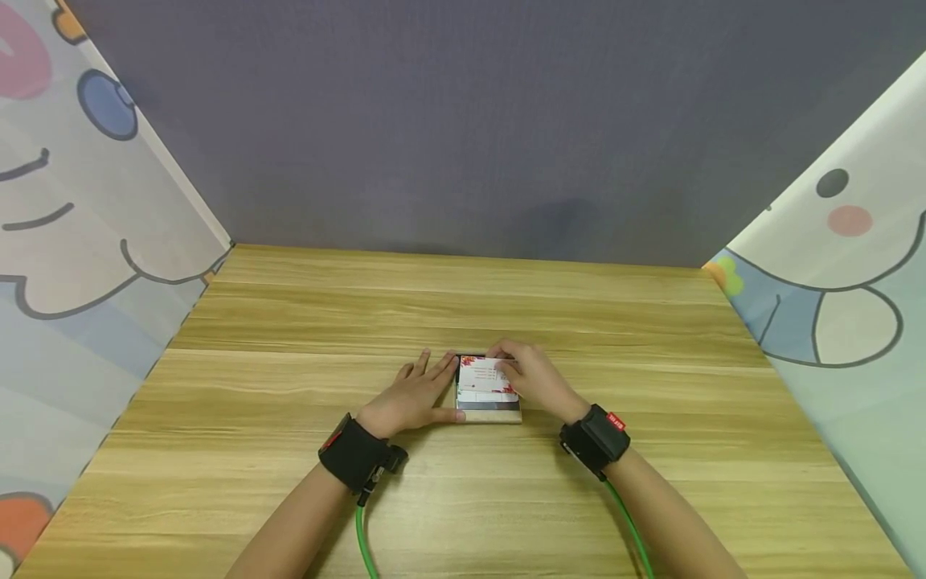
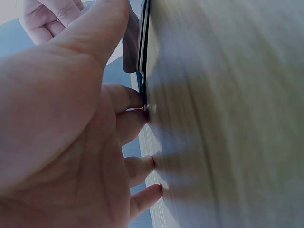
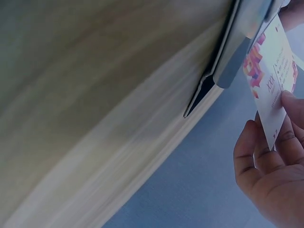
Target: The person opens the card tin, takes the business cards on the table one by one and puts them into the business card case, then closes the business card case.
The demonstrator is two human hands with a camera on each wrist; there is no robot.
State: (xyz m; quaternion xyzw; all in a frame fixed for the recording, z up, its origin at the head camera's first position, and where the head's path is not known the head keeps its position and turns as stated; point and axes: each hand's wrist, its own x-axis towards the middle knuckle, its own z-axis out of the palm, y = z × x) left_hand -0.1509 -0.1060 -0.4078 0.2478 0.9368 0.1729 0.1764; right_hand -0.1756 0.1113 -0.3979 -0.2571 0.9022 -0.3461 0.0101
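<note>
A flat card case (image 1: 490, 416) with a dark inner edge and a beige front strip lies on the wooden table, with white cards in it. My right hand (image 1: 537, 379) pinches a white business card (image 1: 479, 371) with red and pink patterned corners between thumb and fingers. In the right wrist view this card (image 3: 270, 88) is tilted up, its upper end close to the case (image 3: 233, 56). My left hand (image 1: 411, 400) lies spread along the case's left side, thumb at the near corner and fingertips at the far one. Its fingertips touch the tabletop in the left wrist view.
The wood-grain table (image 1: 289, 322) runs back to a dark grey panel (image 1: 463, 129). Cartoon-printed walls (image 1: 832, 241) stand on both sides. A black wrist strap (image 1: 354, 454) with a green cable (image 1: 364, 543) sits on each wrist.
</note>
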